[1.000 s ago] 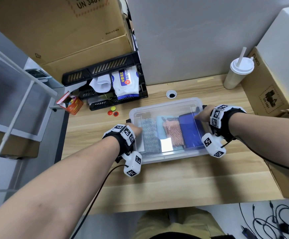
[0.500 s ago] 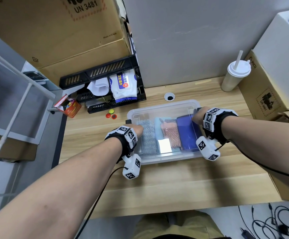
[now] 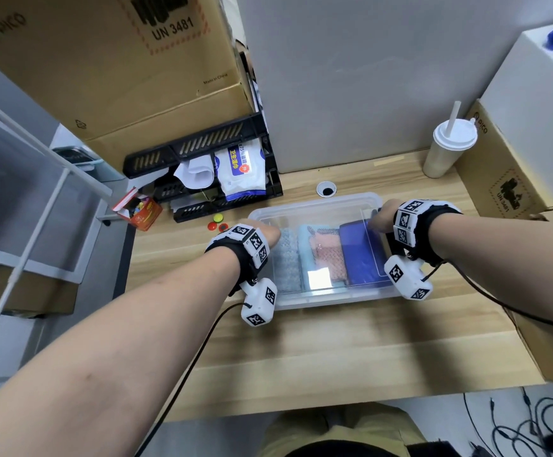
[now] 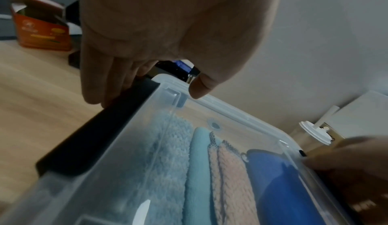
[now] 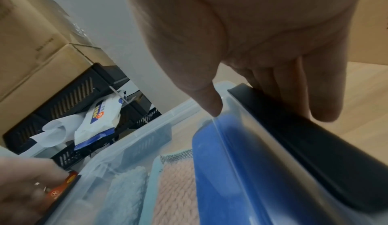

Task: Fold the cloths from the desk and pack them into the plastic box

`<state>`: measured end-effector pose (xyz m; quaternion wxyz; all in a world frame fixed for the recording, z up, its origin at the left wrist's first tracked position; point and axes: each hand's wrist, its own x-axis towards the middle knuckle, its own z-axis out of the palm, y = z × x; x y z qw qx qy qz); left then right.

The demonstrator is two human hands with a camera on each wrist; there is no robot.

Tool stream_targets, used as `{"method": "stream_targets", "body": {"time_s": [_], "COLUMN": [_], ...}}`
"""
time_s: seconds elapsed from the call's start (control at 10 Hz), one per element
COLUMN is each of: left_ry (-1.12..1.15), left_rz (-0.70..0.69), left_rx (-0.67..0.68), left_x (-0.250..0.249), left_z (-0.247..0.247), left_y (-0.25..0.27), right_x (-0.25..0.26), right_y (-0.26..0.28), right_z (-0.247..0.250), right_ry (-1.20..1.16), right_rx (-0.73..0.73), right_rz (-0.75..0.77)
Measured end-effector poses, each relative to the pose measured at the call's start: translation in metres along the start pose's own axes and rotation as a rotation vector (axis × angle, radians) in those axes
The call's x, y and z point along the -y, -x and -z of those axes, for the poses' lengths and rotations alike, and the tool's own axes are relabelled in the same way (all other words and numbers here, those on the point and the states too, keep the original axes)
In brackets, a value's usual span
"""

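"UN 3481" on cardboard box [image 3: 110, 61]

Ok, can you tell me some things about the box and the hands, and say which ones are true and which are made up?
1. The plastic box has folded cloths inside. True.
2. The dark blue cloth lies at the end near the left hand. False: it lies at the end by the right hand.
3. Each hand is at one black latch of the box. True: the left latch and the right latch.
4. The cup with a straw stands inside the box. False: it stands on the desk, behind the box.
5. The pink cloth hangs over the box's rim. False: it lies inside.
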<state>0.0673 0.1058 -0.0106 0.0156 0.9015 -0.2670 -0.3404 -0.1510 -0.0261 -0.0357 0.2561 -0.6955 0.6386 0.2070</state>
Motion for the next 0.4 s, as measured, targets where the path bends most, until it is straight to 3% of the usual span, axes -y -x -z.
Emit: {"method": "stream_targets", "body": {"time_s": [0.2,0.3,0.4], "left_ry": [0.027,0.007,-0.017], "left_rz": [-0.111,-0.235,-0.308], "left_rx": [-0.081,-0.081,0.010], "left_x": [-0.026,-0.043,-0.052], "left_z": [0.019,0.029,0.037], "left_y": [0.020,0.026,0.038], "right_x": [0.010,-0.003,-0.035], "right_y": [0.026,0.028,0.045], "right_z": [0.032,0.027,-0.012], "right_ry": [-0.027,-0.127,-0.212], "right_rx": [-0.129,-0.188,-0.160], "right_rz": [0.079,0.102,0.073]}}
